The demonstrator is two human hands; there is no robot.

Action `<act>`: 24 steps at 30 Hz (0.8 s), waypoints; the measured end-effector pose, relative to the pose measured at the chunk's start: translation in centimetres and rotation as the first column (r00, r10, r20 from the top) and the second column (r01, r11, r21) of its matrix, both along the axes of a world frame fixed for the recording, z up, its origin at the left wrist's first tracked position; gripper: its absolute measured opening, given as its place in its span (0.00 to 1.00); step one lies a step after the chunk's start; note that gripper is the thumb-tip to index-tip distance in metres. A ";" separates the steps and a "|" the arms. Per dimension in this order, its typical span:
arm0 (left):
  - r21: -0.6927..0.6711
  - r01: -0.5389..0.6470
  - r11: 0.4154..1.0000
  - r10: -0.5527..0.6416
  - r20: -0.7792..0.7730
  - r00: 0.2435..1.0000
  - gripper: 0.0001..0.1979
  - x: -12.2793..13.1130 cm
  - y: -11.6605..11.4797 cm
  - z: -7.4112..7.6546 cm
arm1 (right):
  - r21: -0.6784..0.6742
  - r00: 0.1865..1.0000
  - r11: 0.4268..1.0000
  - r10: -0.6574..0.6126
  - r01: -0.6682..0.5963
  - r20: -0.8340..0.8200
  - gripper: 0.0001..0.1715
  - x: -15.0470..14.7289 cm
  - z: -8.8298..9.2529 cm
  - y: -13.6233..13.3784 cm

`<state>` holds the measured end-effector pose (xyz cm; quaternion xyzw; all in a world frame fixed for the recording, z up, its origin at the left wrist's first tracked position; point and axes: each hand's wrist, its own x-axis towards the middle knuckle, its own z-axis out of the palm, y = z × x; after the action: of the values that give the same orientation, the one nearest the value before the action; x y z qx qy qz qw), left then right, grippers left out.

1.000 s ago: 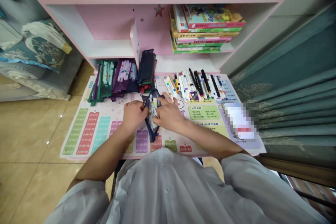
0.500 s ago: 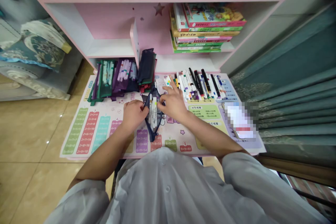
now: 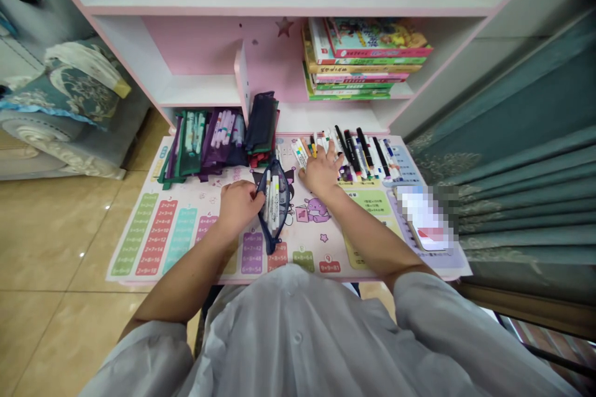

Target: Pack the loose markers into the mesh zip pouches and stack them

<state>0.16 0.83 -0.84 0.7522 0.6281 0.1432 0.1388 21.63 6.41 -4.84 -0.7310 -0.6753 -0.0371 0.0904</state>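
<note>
Thumb and fingers of my left hand (image 3: 243, 206) pinch the left edge of a dark blue zippered pencil pouch (image 3: 272, 244). The pouch lies unzipped on the desk mat, and several white markers (image 3: 274, 201) show inside it. My right hand (image 3: 322, 170) rests over the left end of a spread of loose markers (image 3: 356, 150), fingers apart and pointing away from me. Most of these markers are white with coloured ends; some are black. Whether my right fingertips touch any single marker, I cannot tell.
Green pouches (image 3: 190, 158) and a purple pouch (image 3: 215, 158) with markers lie at the back left. Beside them is a stack of dark pouches (image 3: 261, 127). Books (image 3: 367, 59) are piled on the shelf (image 3: 291, 116). A phone (image 3: 426, 220) lies on the mat's right side.
My right hand has left the pouch's right edge and moved right, onto the loose markers. My left hand stays on the pouch. The view has tilted slightly upward.
</note>
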 end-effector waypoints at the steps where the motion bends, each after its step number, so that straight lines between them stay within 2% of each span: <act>1: -0.003 0.000 1.000 0.000 -0.002 1.000 0.13 0.0 0.0 0.1 | -0.003 1.000 1.000 0.009 -0.009 -0.005 0.21 0.0 0.0 0.0; 16: -0.019 -0.010 1.000 0.010 -0.019 1.000 0.12 0.0 0.0 0.3 | -0.047 0.999 0.998 0.041 -0.041 -0.001 0.22 -0.3 1.3 -0.4; 20: 0.002 -0.001 1.000 0.001 -0.015 1.000 0.13 -0.1 0.1 0.0 | -0.019 0.995 0.999 0.040 -0.041 -0.088 0.22 -0.4 3.2 -1.1; 24: 0.003 0.000 1.000 0.000 -0.020 1.000 0.13 -0.1 0.1 -0.1 | 0.051 0.966 0.991 0.130 -0.122 -0.221 0.12 -1.1 6.2 -3.4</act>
<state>0.05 0.93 -0.99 0.7538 0.6292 0.1366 0.1313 20.57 3.01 1.35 -0.6843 -0.7051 0.0390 0.1816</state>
